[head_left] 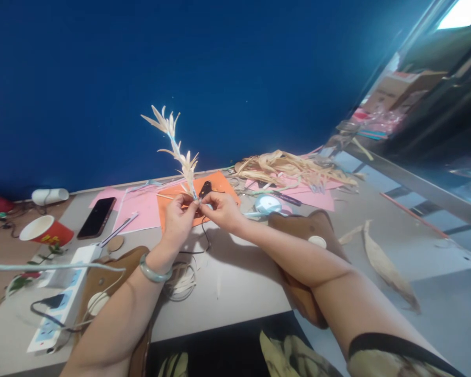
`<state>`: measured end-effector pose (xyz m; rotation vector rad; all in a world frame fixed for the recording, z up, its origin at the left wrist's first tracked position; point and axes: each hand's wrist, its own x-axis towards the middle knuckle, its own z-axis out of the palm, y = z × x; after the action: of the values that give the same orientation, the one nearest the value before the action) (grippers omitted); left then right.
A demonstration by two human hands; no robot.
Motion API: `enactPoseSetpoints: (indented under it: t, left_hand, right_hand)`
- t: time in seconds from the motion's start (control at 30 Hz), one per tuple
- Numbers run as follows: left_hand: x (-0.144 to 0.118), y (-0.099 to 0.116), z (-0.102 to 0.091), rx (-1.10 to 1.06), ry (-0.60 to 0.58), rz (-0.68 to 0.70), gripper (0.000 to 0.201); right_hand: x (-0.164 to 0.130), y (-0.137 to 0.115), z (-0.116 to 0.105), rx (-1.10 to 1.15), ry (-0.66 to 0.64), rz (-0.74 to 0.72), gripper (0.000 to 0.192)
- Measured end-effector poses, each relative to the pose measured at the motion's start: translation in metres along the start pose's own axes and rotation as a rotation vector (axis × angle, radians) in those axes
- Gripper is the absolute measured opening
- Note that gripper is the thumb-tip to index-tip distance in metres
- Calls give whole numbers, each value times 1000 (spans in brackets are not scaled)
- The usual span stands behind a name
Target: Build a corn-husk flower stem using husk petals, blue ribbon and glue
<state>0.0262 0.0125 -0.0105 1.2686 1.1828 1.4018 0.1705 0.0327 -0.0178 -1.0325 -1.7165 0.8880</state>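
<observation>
Both hands meet over the orange paper (230, 188), pinching the lower end of a stem of dried husk leaves (188, 168). The stem rises tilted to the left, with pale pointed leaves in tufts and bits of blue along it. My left hand (177, 219) grips the base between thumb and fingers, a jade-coloured bangle (155, 270) on its wrist. Close beside it, my right hand (223, 210) has thumb and forefinger closed at the same end. The fingertips hide the very bottom of the stem. Behind them a black tool with a cord (206, 188) lies on the orange paper.
Dried corn husks (286, 166) lie heaped on pink paper at the back right. To the left are a phone (97, 217), a red paper cup (49, 230) and a white power strip (63, 303). A white tape roll (267, 203) sits right of my hands. A blue wall (220, 78) stands behind.
</observation>
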Motion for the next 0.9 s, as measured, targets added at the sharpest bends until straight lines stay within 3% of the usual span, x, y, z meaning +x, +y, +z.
enactPoseSetpoints:
  t: [0.13, 0.4, 0.6, 0.73, 0.9]
  left_hand:
    - [-1, 0, 1, 18, 25, 5, 21]
    - [1, -1, 5, 125, 127, 96, 15]
    - [1, -6, 3, 137, 129, 106, 15]
    - [1, -4, 3, 18, 70, 58, 20]
    - [3, 11, 0, -318, -135, -101, 26]
  right_hand:
    - [-1, 1, 0, -118, -33, -14, 18]
    - [-7, -3, 1, -594, -19, -240, 16]
    - [-8, -8, 1, -741, -73, -253, 21]
    - [-6, -12, -5, -507, -50, -236, 15]
    - [1, -16, -14, 149, -88, -45, 21]
